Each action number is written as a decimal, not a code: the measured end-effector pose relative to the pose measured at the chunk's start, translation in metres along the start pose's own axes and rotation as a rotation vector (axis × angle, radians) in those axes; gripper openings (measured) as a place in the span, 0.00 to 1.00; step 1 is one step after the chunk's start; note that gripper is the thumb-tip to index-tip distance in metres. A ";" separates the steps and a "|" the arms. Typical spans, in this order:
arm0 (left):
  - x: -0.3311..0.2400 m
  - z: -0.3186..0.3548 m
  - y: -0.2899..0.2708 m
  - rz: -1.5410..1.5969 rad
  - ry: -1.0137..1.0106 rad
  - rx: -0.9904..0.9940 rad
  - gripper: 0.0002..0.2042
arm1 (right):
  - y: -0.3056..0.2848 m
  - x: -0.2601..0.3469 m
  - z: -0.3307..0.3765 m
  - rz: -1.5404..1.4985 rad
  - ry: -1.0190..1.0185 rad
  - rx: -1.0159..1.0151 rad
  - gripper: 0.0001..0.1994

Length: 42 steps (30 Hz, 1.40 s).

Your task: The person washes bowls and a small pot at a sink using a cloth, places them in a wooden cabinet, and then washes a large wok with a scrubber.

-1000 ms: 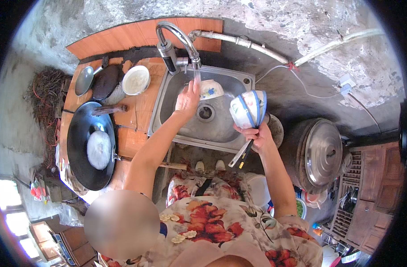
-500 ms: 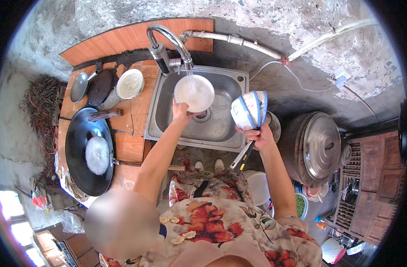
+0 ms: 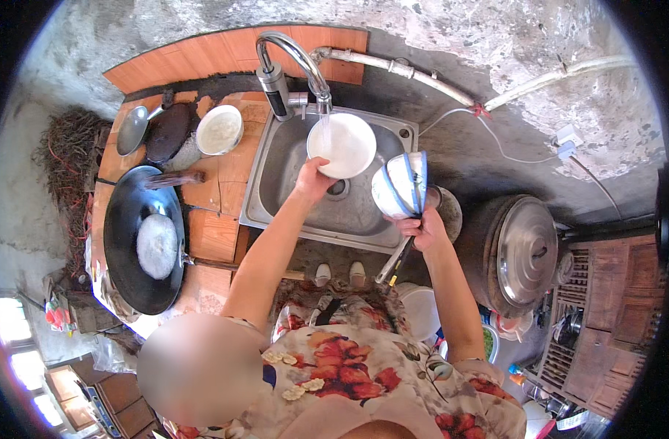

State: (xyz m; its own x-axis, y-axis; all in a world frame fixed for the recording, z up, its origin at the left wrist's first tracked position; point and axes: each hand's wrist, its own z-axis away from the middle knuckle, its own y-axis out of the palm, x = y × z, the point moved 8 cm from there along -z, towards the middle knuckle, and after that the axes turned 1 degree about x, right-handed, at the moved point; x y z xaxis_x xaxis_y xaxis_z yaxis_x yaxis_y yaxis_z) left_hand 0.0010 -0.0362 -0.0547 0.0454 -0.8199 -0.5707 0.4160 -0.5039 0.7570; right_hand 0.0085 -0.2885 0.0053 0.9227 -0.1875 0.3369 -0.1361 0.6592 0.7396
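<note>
My left hand (image 3: 314, 180) grips the near-left rim of a white bowl (image 3: 349, 148) over the sink. A stream of water (image 3: 325, 130) from the curved metal faucet (image 3: 294, 53) falls into the left part of this bowl. Above the sink's right edge, my right hand (image 3: 426, 230) is closed round a tilted stack of nested white bowls with blue rims (image 3: 397, 186). Long utensil handles (image 3: 394, 266), metal and black, stick out below the same hand. Their far ends are hidden behind the bowls and fingers.
Around the steel sink (image 3: 255, 192) lie a tiled counter (image 3: 211, 233) with a black wok (image 3: 123, 252), another white bowl (image 3: 219, 130) and a metal ladle (image 3: 133, 132) on the left. To the right stands a large lidded pot (image 3: 523, 252), with a wooden cabinet (image 3: 614, 322) beyond it.
The white bowl has shifted right under the faucet, so the water lands nearer its left side. The stacked bowls have come slightly left, toward it. Both holds are unchanged.
</note>
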 end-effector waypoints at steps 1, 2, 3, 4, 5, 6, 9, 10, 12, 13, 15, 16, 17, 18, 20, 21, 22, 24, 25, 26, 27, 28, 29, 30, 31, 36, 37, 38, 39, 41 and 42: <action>0.001 0.001 -0.010 0.044 -0.030 -0.014 0.31 | 0.001 0.000 -0.002 0.012 0.007 0.019 0.20; 0.003 0.005 -0.008 0.082 -0.073 -0.018 0.31 | 0.003 0.001 -0.005 0.014 0.001 0.033 0.19; 0.003 0.011 -0.010 0.117 -0.108 -0.029 0.30 | 0.009 -0.002 -0.009 0.018 0.002 0.055 0.19; 0.001 0.014 -0.009 0.077 -0.101 -0.003 0.30 | 0.018 -0.007 -0.016 -0.096 0.030 0.084 0.20; -0.002 0.017 -0.014 0.068 -0.109 -0.033 0.29 | 0.032 -0.015 -0.026 -0.208 0.067 0.121 0.21; -0.001 0.017 -0.017 0.064 -0.124 -0.056 0.29 | 0.046 -0.022 -0.039 -0.322 0.122 0.245 0.21; -0.002 0.016 -0.054 0.005 -0.170 -0.196 0.30 | 0.089 -0.047 -0.078 -0.672 0.284 0.426 0.23; -0.003 0.015 -0.070 -0.021 -0.185 -0.252 0.30 | 0.106 -0.050 -0.090 -0.692 0.263 0.461 0.23; 0.006 0.019 -0.088 0.057 -0.291 -0.396 0.28 | 0.128 -0.059 -0.113 -0.800 0.337 0.424 0.20; 0.009 0.021 -0.094 0.096 -0.344 -0.462 0.27 | 0.140 -0.059 -0.121 -0.868 0.343 0.407 0.18; 0.003 0.028 -0.105 -0.189 -0.354 -0.433 0.18 | 0.162 -0.059 -0.138 -1.014 0.410 0.461 0.19; 0.007 0.030 -0.100 -0.036 -0.314 -0.377 0.18 | 0.169 -0.058 -0.145 -1.043 0.431 0.462 0.18; 0.009 0.032 -0.085 0.116 -0.280 -0.317 0.19 | 0.174 -0.055 -0.150 -1.119 0.421 0.456 0.18; 0.005 0.037 -0.065 0.038 -0.269 -0.297 0.21 | 0.173 -0.048 -0.153 -1.149 0.419 0.460 0.18; -0.009 0.046 -0.041 -0.218 -0.236 -0.345 0.24 | 0.174 -0.043 -0.152 -1.144 0.410 0.461 0.18; -0.016 0.051 -0.031 -0.343 -0.217 -0.373 0.25 | 0.169 -0.041 -0.150 -1.111 0.395 0.452 0.19; -0.031 0.048 -0.025 -0.630 -0.274 -0.498 0.26 | 0.162 -0.036 -0.146 -1.079 0.376 0.443 0.19; -0.068 0.029 -0.019 -1.614 0.117 -0.446 0.25 | 0.150 -0.036 -0.131 -0.957 0.383 0.383 0.19; -0.067 0.028 0.007 -2.010 0.298 -0.390 0.25 | 0.133 -0.031 -0.125 -0.911 0.355 0.336 0.19; -0.063 0.022 0.029 -2.183 0.362 -0.220 0.19 | 0.120 -0.022 -0.115 -0.846 0.310 0.338 0.20; -0.065 0.017 0.044 -2.270 0.375 -0.138 0.18 | 0.111 -0.016 -0.106 -0.779 0.273 0.345 0.21; -0.064 0.011 0.059 -2.355 0.388 -0.051 0.17 | 0.099 -0.014 -0.096 -0.783 0.267 0.318 0.23; -0.065 0.007 0.070 -2.443 0.400 0.030 0.16 | 0.092 -0.008 -0.085 -0.762 0.145 0.246 0.24; -0.064 0.006 0.083 -2.593 0.535 0.179 0.18 | 0.085 -0.008 -0.079 -0.800 0.164 0.239 0.24; -0.065 0.003 0.092 -2.663 0.674 0.185 0.18 | 0.077 -0.007 -0.072 -0.839 0.182 0.231 0.24; -0.056 -0.049 0.083 -2.868 0.543 0.129 0.16 | 0.055 -0.009 -0.051 -0.884 0.174 0.187 0.26; -0.058 -0.059 0.076 -2.847 0.392 0.089 0.15 | 0.054 -0.009 -0.047 -0.870 0.174 0.196 0.24; -0.056 -0.059 0.078 -2.893 0.311 0.174 0.12 | 0.050 -0.009 -0.041 -0.860 0.167 0.198 0.23; -0.055 -0.062 0.075 -2.921 0.331 0.188 0.12 | 0.048 -0.009 -0.036 -0.849 0.164 0.201 0.22; -0.057 -0.064 0.072 -2.981 0.373 0.208 0.11 | 0.044 -0.008 -0.032 -0.841 0.157 0.181 0.21; -0.060 -0.061 0.071 -2.987 0.362 0.206 0.11 | 0.044 -0.008 -0.032 -0.838 0.160 0.191 0.21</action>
State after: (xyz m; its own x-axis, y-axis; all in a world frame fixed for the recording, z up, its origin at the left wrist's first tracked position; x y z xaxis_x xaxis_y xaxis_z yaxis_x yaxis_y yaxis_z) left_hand 0.0836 -0.0063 0.0139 0.0469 0.9007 0.4319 -0.1871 0.4327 -0.8819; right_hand 0.0068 -0.2351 0.0163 0.7836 -0.4416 -0.4370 0.5650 0.2140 0.7969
